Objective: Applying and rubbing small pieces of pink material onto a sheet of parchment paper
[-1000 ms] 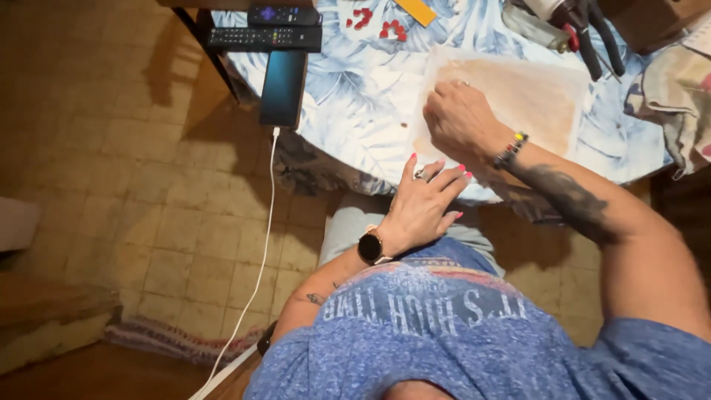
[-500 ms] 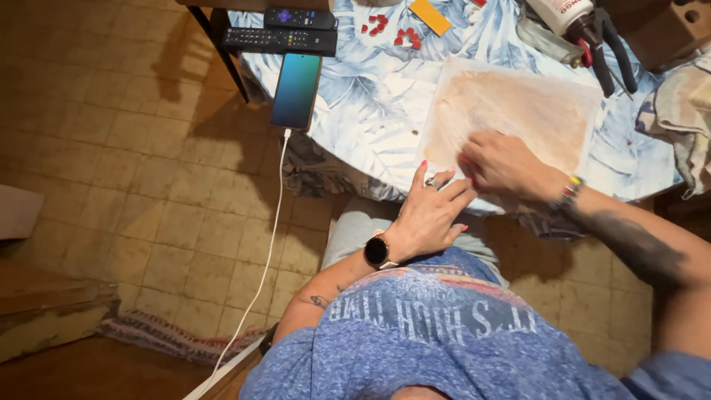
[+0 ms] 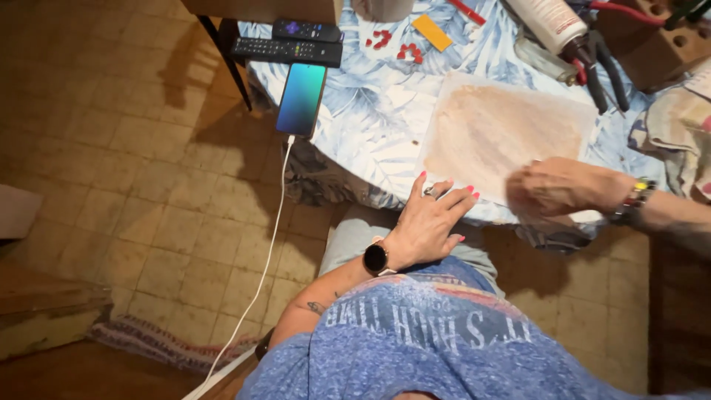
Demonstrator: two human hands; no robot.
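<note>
Sheet (image 3: 503, 130) lies flat, brown-stained across its middle (edges pale). Left hand (image 3: 429, 222) spread flat, holding nothing; right hand (image 3: 563, 185) blurred, grip indeterminable.

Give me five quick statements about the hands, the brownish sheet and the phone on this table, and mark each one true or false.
1. The left hand lies flat at the table's near edge. True.
2. The right hand is on the brownish sheet. True; it is blurred.
3. The phone has no cable. False: a white cable hangs from it towards the floor.
4. Two remote controls lie beyond the phone. True.
5. The left wrist is bare. False: it wears a dark watch.
</note>
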